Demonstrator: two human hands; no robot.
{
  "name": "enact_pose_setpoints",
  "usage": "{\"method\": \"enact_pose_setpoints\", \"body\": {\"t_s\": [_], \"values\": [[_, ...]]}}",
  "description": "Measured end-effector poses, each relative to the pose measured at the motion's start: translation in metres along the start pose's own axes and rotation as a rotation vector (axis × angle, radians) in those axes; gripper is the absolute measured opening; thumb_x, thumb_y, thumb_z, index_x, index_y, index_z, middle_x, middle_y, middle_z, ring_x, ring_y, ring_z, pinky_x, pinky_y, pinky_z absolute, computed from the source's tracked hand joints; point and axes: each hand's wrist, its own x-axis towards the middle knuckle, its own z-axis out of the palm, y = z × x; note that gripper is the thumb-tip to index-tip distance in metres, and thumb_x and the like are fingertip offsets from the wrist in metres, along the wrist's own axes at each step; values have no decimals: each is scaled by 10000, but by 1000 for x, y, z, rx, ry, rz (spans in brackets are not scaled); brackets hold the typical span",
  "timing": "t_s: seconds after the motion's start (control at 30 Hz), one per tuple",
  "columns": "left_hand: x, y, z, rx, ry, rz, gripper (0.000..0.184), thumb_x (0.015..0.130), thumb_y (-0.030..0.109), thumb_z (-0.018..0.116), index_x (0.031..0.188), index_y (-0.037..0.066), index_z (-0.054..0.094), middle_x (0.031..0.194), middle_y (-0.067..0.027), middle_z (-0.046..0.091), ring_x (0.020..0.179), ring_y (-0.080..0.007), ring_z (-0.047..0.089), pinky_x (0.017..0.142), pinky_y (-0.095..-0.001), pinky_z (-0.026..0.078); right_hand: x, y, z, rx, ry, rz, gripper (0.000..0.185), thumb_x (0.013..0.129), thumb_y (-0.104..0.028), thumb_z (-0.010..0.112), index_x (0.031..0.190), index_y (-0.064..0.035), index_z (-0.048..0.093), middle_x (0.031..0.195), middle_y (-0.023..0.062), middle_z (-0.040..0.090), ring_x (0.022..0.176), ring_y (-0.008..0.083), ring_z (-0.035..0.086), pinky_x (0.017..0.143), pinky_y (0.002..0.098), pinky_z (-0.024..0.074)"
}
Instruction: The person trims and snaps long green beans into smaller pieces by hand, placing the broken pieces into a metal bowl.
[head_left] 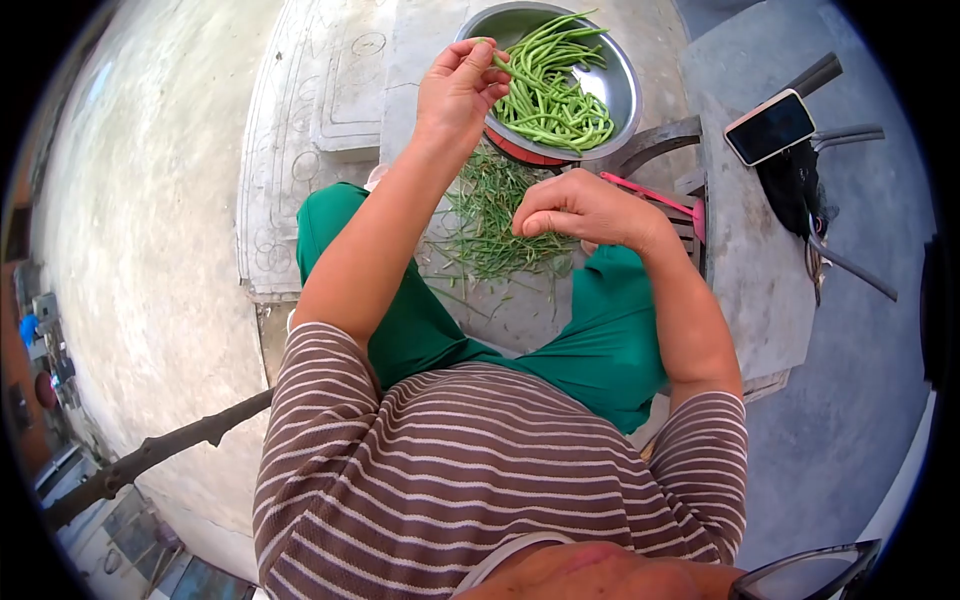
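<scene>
My left hand [463, 88] is raised at the left rim of a metal bowl [625, 85]. Thumb and fingers pinch a green bean [503, 68], its far end overlapping the heap of green beans [550, 95] inside the bowl. Lower and to the right, my right hand [585, 208] hangs above a pile of green trimmings [495, 215] on the ground between my legs. Its fingers curl down with the thumb against them. Whatever they may hold is hidden.
Under the bowl shows a red rim [525, 150]. A pink-handled tool [650, 193] lies right of my right hand. Farther right, a phone [770, 127] rests over a black bag [788, 185] by metal bars. A branch [165, 450] extends at the left.
</scene>
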Motion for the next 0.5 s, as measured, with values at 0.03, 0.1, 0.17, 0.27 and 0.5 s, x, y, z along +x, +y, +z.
{"method": "enact_pose_setpoints", "body": {"t_s": [0.03, 0.1, 0.17, 0.27, 0.5], "values": [[-2, 2, 1, 62, -7, 34, 156, 897, 159, 631, 1009, 58, 593, 927, -72, 642, 727, -140, 598, 655, -264, 515, 0, -2, 3, -156, -5, 67, 230, 858, -231, 650, 867, -1, 659, 775, 67, 676, 710, 160, 610, 663, 297, 480], [-7, 5, 3, 105, -35, 36, 150, 896, 144, 629, 1009, 51, 593, 926, -78, 643, 737, -138, 606, 660, -259, 520, 3, 4, 1, -141, 164, 119, 226, 857, -232, 649, 862, -6, 656, 742, 62, 662, 686, 149, 610, 640, 294, 479], [-10, 5, 6, 141, -65, 45, 145, 895, 128, 627, 1009, 44, 593, 925, -84, 644, 746, -137, 613, 665, -255, 525, 5, 9, -9, -46, 449, 177, 197, 866, -219, 637, 858, -23, 647, 675, 36, 625, 595, 104, 597, 557, 268, 469], [-16, 3, 10, 236, -120, 21, 140, 894, 113, 624, 1009, 39, 594, 912, -81, 642, 757, -141, 614, 686, -266, 527, 8, 5, -17, 68, 746, 215, 179, 874, -211, 627, 870, -33, 642, 655, 15, 604, 557, 73, 576, 523, 236, 455], [-20, 2, 14, 1005, -261, 515, 206, 818, 152, 698, 1010, 88, 659, 902, -45, 635, 881, -193, 589, 820, -332, 467, 7, 22, -22, -137, 829, 164, 167, 871, -177, 594, 860, -14, 632, 650, 54, 586, 535, 88, 552, 513, 268, 438]]}}
